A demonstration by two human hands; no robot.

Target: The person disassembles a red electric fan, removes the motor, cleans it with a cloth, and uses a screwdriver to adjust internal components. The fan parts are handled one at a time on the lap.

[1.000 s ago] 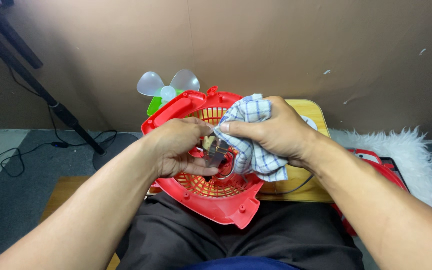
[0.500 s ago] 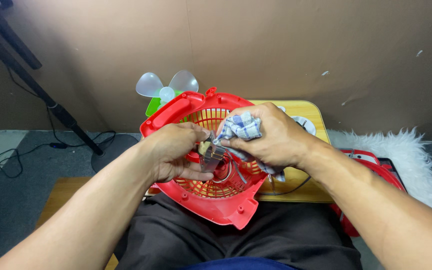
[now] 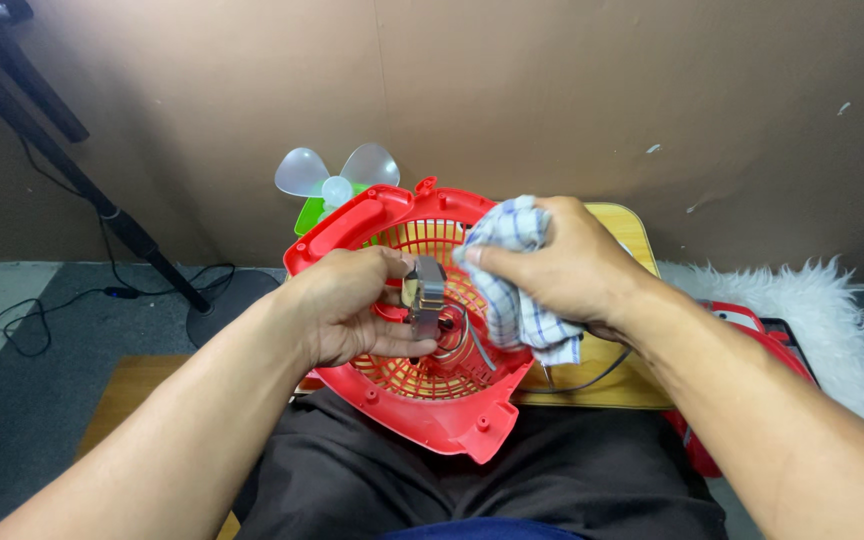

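Motor (image 3: 425, 292) pinched btwn left-hand fingers (image 3: 404, 345), cloth (image 3: 512, 270) in right.

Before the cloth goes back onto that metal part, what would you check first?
1. Left hand steadying the metal motor part: ok.
2. Right hand gripping the checked cloth: ok.
3. Red fan grille resting on the lap: ok.
4. Grey cable free of the cloth: cannot tell.
5. Clear fan blade out of the way behind: ok.
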